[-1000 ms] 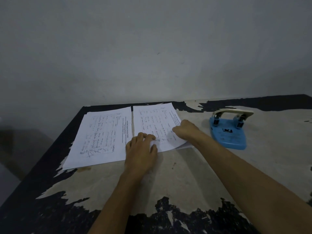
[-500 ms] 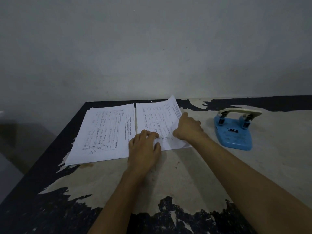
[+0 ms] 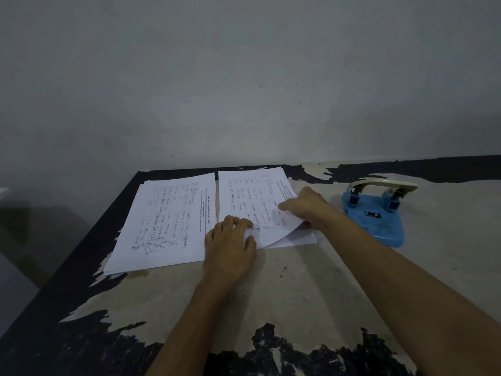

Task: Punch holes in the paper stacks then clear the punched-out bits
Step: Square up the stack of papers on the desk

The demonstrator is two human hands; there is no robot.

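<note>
Two stacks of handwritten white paper lie side by side on the worn table [image 3: 311, 289]. The left stack [image 3: 165, 221] lies flat and untouched. My left hand [image 3: 230, 242] rests at the near left corner of the right stack [image 3: 252, 196], fingers curled over the sheets and thumb at their edge. My right hand [image 3: 309, 210] grips the right edge of that stack's upper sheets, which bow upward off the sheets below. A blue hole punch [image 3: 375, 213] with a cream lever stands to the right, apart from both hands.
The table's black coating is peeled away over most of its top. A plain grey wall [image 3: 244, 77] runs along its far edge. The table's left edge drops off to a dim floor.
My right hand has slid along the right stack's edge and lifted the upper sheets, which now curl up at the near right corner. The left hand stays at the near left corner.
</note>
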